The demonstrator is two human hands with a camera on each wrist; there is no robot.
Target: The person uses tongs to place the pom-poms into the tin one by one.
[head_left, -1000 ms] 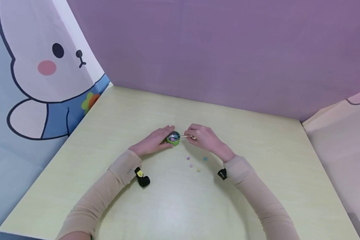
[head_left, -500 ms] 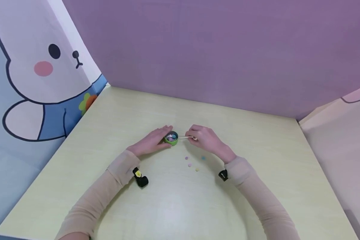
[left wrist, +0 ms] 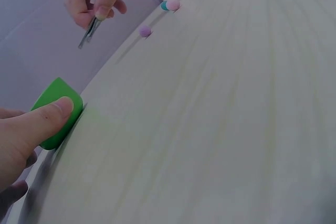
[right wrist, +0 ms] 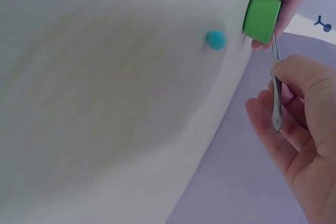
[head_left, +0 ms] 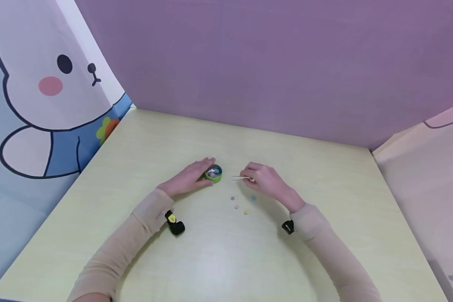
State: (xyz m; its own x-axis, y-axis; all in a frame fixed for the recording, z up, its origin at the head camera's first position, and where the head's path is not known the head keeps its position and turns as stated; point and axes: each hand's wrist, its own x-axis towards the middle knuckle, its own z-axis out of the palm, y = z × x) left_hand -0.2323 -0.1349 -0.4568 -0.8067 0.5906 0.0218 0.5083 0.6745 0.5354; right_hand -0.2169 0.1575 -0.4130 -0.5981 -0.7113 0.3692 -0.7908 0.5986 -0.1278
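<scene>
My left hand (head_left: 186,178) grips a small green bowl (head_left: 213,180) on the table, thumb on the near side and fingers on the far side. The bowl has a shiny metal-looking inside with blue and pink balls in it. In my right hand (head_left: 268,181), thumb and fingers pinch silvery tweezers (right wrist: 277,100). Their tips point at the bowl, a short way to its right, with nothing between them in the left wrist view. Nearer to me lie a purple ball (head_left: 232,198), a pink ball (head_left: 236,207), a blue ball (head_left: 253,198) and a yellow ball (head_left: 246,212).
The pale wooden table (head_left: 211,256) stretches out on all sides of the hands. A purple backdrop (head_left: 249,63) rises behind it, and a rabbit-print cloth (head_left: 26,147) hangs at left. Black camera mounts (head_left: 176,227) sit at both wrists.
The tweezers have drawn back from the bowl's rim to the right and a little nearer, together with my right hand. My left hand keeps its grip on the bowl. The head view has shifted slightly.
</scene>
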